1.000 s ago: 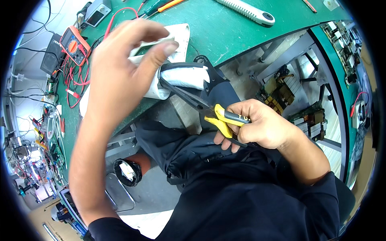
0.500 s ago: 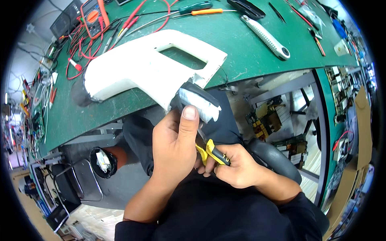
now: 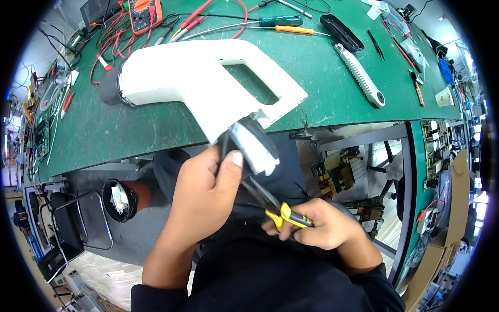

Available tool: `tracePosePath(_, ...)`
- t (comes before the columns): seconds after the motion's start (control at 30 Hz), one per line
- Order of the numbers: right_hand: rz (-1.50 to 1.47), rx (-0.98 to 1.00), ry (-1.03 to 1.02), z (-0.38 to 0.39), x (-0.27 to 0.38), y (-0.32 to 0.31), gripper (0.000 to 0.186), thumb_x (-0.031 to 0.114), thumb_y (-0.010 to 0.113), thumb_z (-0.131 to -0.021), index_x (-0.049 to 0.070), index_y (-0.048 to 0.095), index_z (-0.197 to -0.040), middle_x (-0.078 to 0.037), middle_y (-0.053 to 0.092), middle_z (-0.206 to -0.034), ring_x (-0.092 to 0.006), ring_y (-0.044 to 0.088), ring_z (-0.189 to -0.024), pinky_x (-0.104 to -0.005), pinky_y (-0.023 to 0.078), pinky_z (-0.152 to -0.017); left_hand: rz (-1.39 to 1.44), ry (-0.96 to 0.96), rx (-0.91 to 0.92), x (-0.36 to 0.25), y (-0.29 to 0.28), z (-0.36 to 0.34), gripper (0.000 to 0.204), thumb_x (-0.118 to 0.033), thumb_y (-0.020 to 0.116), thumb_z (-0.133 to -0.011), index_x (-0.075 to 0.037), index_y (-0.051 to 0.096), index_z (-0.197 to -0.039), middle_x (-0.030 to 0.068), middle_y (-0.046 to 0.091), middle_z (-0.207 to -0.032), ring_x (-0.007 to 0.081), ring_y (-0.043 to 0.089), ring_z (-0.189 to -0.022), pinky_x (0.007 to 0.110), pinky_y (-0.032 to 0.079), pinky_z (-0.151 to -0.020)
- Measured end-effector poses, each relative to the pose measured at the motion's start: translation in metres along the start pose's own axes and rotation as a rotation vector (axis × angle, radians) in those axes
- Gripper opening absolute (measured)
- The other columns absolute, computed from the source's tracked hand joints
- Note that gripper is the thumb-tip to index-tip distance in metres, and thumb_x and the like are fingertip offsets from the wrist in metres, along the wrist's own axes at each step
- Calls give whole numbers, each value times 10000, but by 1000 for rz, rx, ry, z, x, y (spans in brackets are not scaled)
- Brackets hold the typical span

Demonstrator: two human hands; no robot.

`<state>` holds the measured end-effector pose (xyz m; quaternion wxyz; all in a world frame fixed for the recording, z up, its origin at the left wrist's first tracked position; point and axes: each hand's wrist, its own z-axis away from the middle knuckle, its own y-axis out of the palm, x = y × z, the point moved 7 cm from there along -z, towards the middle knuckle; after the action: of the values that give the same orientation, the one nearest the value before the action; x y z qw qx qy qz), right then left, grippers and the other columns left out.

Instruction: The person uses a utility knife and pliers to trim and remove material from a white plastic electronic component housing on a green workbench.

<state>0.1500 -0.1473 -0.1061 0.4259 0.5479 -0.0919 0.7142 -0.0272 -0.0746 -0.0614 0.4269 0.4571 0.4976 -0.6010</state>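
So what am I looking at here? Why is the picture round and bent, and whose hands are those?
No machine here: a person wears a wide fisheye camera on the head, looking down, so straight edges curve. The forearms rising from the lower edge are that person's own. The left hand grips the black and white end part of a big white plastic housing that lies on the green bench mat. The right hand holds yellow-handled pliers pointed up at that part. Farther back on the mat lie an orange multimeter with red leads, screwdrivers and a grey utility knife. A small bin stands on the floor below.
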Motion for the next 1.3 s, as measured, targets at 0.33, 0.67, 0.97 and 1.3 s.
tracePosePath(0.33, 453, -459, -379, 12, 74, -18, 176, -38, 565, -715, -38, 646, -871, -206, 679, -1068, -304, 682, -982, -377, 534, -875, 161, -50, -313, 14, -32, 15, 372, -280, 499, -1047, 55, 658, -1034, 26, 662, -830, 67, 592, -743, 225, 492, -641)
tracePosePath(0.67, 1514, -1199, -358, -8, 150, -81, 154, 63, 594, -879, -44, 619, -987, -207, 648, -1027, -380, 629, -929, -427, 487, -823, 257, 62, -703, 37, -76, 35, 307, -274, 592, -1018, 22, 626, -944, 2, 612, -828, 50, 510, -769, 198, 418, -689)
tracePosePath(0.97, 1709, -1234, -394, -17, 166, -131, 380, 288, 651, -932, 1, 631, -1180, -172, 599, -1304, -345, 523, -1236, -418, 409, -1042, 413, 22, -688, 45, -86, 31, 330, -267, 608, -1009, -9, 564, -808, -28, 542, -701, 24, 428, -647, 212, 363, -554)
tracePosePath(1.3, 1596, -1303, -129, 4, 153, -202, 410, 274, 594, -963, -23, 591, -1246, -220, 661, -1075, -376, 646, -963, -434, 490, -872, 390, 34, -695, 49, -89, 25, 348, -281, 619, -1001, -4, 564, -798, -22, 543, -676, 31, 434, -631, 222, 369, -546)
